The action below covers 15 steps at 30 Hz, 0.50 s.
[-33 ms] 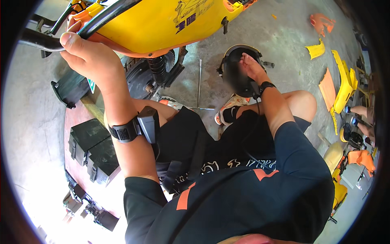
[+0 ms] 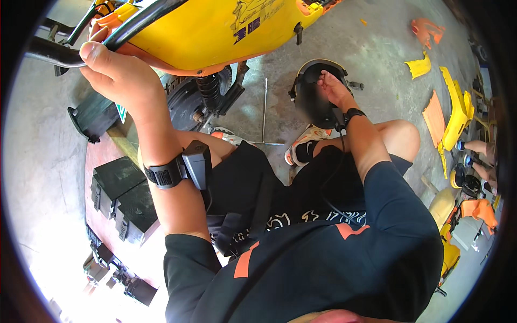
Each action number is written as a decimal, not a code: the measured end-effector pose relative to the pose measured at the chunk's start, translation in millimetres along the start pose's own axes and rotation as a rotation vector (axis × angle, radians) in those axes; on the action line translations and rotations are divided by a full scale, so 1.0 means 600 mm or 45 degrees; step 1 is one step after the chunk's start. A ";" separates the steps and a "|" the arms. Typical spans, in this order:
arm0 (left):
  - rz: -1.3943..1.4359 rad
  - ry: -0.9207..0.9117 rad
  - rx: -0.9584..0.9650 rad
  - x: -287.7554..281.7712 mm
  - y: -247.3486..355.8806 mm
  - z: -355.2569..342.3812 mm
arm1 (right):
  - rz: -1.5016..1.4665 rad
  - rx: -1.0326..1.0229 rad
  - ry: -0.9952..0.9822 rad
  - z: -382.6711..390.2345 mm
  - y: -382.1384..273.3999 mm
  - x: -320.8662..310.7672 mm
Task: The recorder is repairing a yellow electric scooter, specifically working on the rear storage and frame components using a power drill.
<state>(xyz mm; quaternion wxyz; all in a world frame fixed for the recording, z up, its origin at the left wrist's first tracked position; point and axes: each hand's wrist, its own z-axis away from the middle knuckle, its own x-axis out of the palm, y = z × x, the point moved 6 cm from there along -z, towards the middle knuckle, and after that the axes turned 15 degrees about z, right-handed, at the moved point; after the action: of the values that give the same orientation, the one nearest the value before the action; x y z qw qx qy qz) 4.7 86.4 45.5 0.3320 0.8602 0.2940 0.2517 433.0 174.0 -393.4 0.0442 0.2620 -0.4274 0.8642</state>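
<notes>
My left hand (image 2: pixel 121 72) is closed around a black tubular bar (image 2: pixel 56 53) at the upper left, its thumb on top. The bar is beside a yellow body panel (image 2: pixel 210 32) with an orange lower edge, on a vehicle. Below the panel are a black coil shock absorber (image 2: pixel 209 92) and a wheel (image 2: pixel 186 105). My right hand (image 2: pixel 335 90) is over a round black bowl-like part (image 2: pixel 308 81) with a pale rim, on the floor near my foot. Its fingers are curled together; whatever they hold, if anything, is too small to make out.
A long metal T-shaped tool (image 2: pixel 264 110) lies on the concrete between my feet. Black boxes (image 2: pixel 121 180) stand on a reddish board at left. Yellow panels (image 2: pixel 456 110) and an orange panel (image 2: pixel 433 118) lie at right, near another person's legs (image 2: pixel 481 153).
</notes>
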 end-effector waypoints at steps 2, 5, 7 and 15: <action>-0.043 0.001 -0.005 -0.005 -0.004 0.000 | -0.054 0.009 -0.063 -0.001 0.001 0.004; 0.027 -0.024 -0.021 0.005 0.000 0.003 | -0.074 0.009 -0.080 -0.002 0.001 -0.003; -0.039 0.000 -0.033 -0.001 0.005 0.002 | -0.045 0.034 0.011 -0.006 0.005 0.006; -0.063 0.012 -0.022 0.000 0.005 0.003 | 1.102 0.334 0.593 -0.018 0.044 -0.097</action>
<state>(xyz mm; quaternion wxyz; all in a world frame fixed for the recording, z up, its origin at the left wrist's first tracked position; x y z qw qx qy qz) 6.8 84.2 46.5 0.3442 0.8486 0.3146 0.2498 470.3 174.3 -446.4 -0.2571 -0.1354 -0.3633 0.8852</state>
